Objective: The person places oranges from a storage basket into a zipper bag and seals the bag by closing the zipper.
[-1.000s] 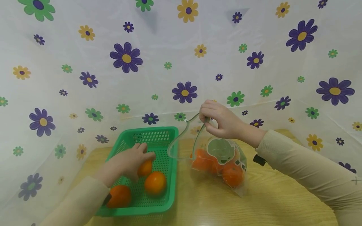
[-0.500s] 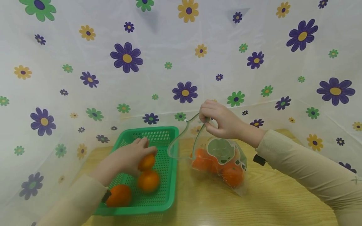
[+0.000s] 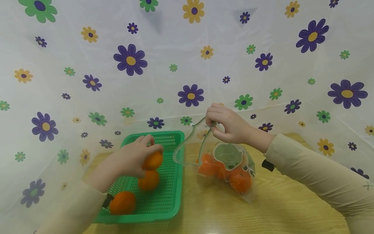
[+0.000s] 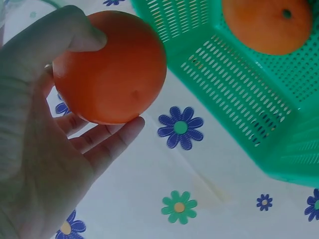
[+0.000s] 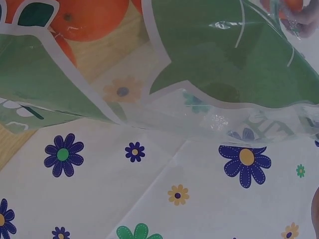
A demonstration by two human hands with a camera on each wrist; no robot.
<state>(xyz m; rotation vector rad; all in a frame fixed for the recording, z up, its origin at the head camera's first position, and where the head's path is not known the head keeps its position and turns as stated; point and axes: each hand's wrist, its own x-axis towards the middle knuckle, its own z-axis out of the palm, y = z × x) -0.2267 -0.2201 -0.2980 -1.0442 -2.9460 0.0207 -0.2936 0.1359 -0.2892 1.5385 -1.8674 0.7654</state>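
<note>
My left hand (image 3: 131, 161) grips an orange (image 3: 154, 160) over the green plastic basket (image 3: 175, 208). In the left wrist view, the thumb lies on top of this orange (image 4: 112, 69) and the fingers curl beneath it. Below it in the basket are a second orange (image 3: 149, 180) and, nearer the front left, a third orange (image 3: 123, 203). My right hand (image 3: 229, 125) pinches the rim of a clear zip bag (image 3: 187, 152), whose mouth gapes toward the basket. Several oranges (image 3: 240, 180) lie inside the bag, partly behind its green print (image 5: 209, 55).
Basket and bag stand side by side on a wooden table (image 3: 210, 214). A white sheet with printed flowers (image 3: 163, 81) hangs behind and at both sides of the table. The basket's right wall stands between the left hand and the bag.
My left hand has risen slightly and moved a little right with the orange. The orange beneath it has rolled left and back in the basket. My right hand and the bag stay put.
</note>
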